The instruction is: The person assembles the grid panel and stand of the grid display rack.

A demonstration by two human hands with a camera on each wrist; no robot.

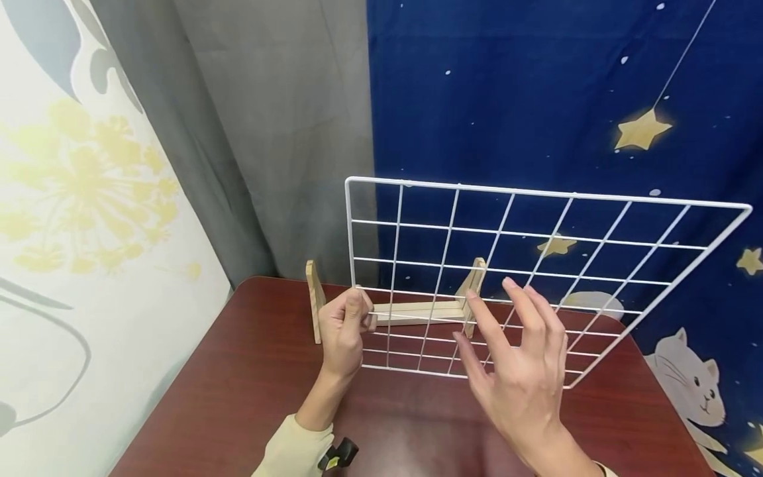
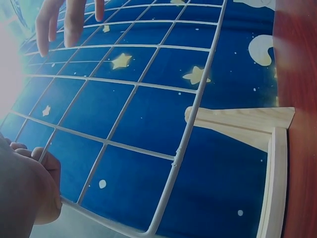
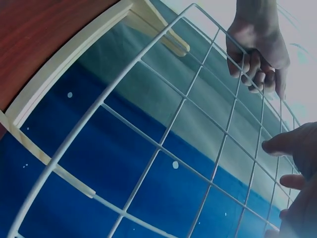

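A white wire grid panel (image 1: 441, 266) is held up over the table, tilted, its wires forming rectangular openings. My left hand (image 1: 344, 328) grips the panel's left edge, fingers curled round the wire, as the left wrist view also shows. The right hand (image 1: 524, 371) is spread in front of the panel's right half, fingers straight and apart, fingertips close to the wires. Behind the panel stands a wooden frame (image 1: 417, 311), with a long bar between two upright end pieces; its left upright (image 1: 314, 301) shows beside my left hand.
The dark red-brown table (image 1: 238, 377) has a rounded far left corner. Behind it hang a grey curtain (image 1: 286, 132) and a blue cloth (image 1: 507, 86) printed with stars and a cat. A white patterned wall (image 1: 89, 218) is at the left.
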